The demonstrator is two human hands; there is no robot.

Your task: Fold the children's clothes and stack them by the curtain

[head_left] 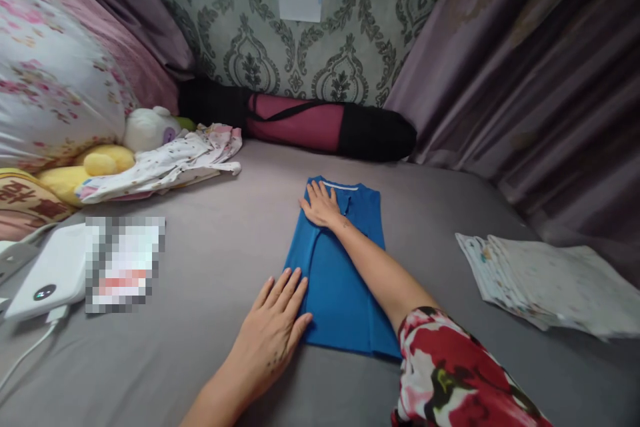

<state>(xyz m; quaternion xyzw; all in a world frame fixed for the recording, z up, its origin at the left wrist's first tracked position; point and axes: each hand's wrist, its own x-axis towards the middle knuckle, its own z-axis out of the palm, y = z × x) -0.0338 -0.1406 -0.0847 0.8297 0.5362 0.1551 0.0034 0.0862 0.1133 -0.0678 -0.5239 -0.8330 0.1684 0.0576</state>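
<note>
A blue shirt (340, 293) lies on the grey bed sheet (225, 233), folded into a long narrow shape with its collar end away from me. My right hand (321, 205) rests flat near the collar, fingers spread on the upper left of the cloth. Its forearm crosses over the shirt and hides part of the right side. Lower down, my left hand (277, 317) lies palm down at the shirt's left edge. Its fingertips touch the fabric and its fingers are stretched out. Neither hand grips anything.
Folded pale patterned cloths (555, 280) are stacked at the right. To the left are a white power bank (55, 273) with a cable, a blurred-out flat item (125, 263), a crumpled spotted garment (170, 163) and plush toys (153, 128). A black-and-maroon long bag (300, 121) lies along the wall.
</note>
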